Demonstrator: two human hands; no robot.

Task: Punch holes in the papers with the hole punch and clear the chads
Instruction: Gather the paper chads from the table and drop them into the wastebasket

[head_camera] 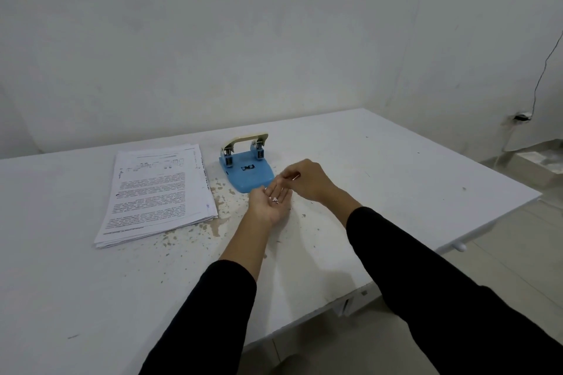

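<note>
Punching is judged complete: the papers (pixel 158 192) lie stacked at the left of the tabletop (pixel 396 167), apart from the hole punch (pixel 245 175), which stands just right of them with its lever raised and slot empty. Clearing is in progress: the left hand (pixel 269 205) lies spread, palm up, near the punch, carrying a few white chads (pixel 275 200), while the right hand (pixel 307 179) hovers above it, fingertips pinching what looks like one more. No waste container is in view, so the palm serves as collector; specks on the tabletop may be chads or chipped paint, and disposal is outstanding.
</note>
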